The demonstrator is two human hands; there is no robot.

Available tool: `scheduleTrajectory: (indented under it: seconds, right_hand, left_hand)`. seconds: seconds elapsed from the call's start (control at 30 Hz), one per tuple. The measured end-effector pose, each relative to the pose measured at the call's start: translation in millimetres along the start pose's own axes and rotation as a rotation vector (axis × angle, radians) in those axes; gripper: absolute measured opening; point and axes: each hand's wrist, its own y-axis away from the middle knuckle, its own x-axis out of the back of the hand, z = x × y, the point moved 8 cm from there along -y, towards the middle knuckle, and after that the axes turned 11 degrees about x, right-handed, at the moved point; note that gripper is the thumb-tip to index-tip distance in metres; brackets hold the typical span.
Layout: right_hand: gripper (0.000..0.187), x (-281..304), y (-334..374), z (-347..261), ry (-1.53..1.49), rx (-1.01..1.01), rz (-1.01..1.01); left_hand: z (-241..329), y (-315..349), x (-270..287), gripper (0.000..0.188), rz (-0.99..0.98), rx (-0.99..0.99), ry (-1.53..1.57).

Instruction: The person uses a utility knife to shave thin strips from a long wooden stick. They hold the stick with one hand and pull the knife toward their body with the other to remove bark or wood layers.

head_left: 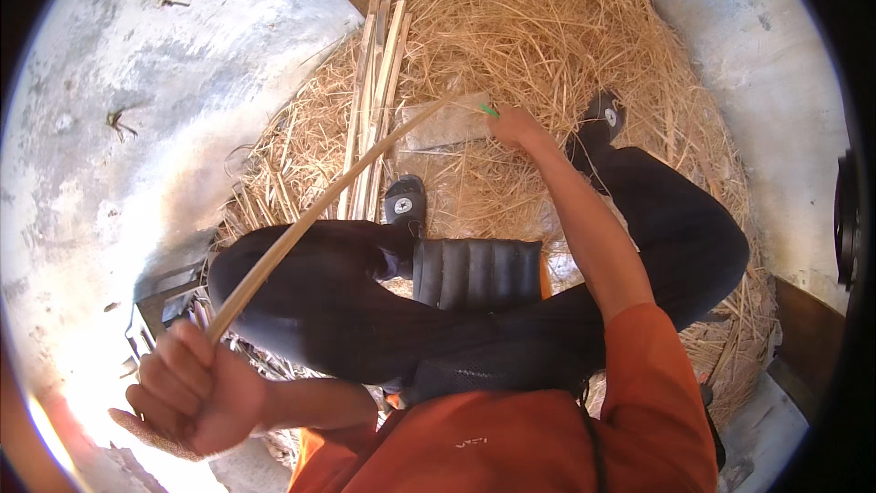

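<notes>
My left hand (196,391) is closed in a fist at the lower left, wrapped round the near end of a long bamboo strip (306,219). The strip slants up and away over my left thigh, its far end close to my right hand. My right hand (517,128) reaches out beyond my knees, with its fingers closed. A short bright green piece (489,110) sticks out of its grip; the rest is covered by the fingers, so its kind does not show. Just beside it on the ground lies a pale flat slab (447,128), partly under shavings.
Several split bamboo strips (372,96) lie in a bundle left of the slab. Shavings (529,18) cover the floor. Between my legs is a black ribbed pad (477,274). Pale worn panels stand at the left (173,64) and right (757,64).
</notes>
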Motion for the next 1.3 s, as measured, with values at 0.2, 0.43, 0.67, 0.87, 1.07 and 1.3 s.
scheduleTrajectory:
  seconds: [0.2,0.43,0.67,0.87,1.07,1.3]
  right_hand:
    - [0.044,77.0,80.4,-90.8,-0.061,0.240,0.106]
    - [0.037,86.6,219.0,-140.1,-0.649,0.325,0.265]
    - [0.028,55.1,247.4,-191.6,-0.475,0.470,0.346]
    - [0.027,35.4,214.7,-190.5,-0.336,0.452,0.372]
    - [0.028,37.5,200.2,-190.3,-0.356,0.447,0.301]
    - [0.028,25.2,178.0,-200.2,-0.166,0.477,0.333]
  left_hand:
    - [-36.1,-3.3,-53.6,0.049,-0.211,0.211,0.324]
    - [-25.5,5.1,-83.7,0.036,-0.445,0.084,0.186]
    - [-46.6,29.5,-88.9,0.046,-0.414,0.099,0.277]
    - [-51.3,24.8,-81.7,0.045,-0.403,0.112,0.297]
    - [-52.9,25.6,-79.3,0.044,-0.370,0.123,0.284]
    - [-67.7,18.1,-44.2,0.042,-0.213,0.188,0.343]
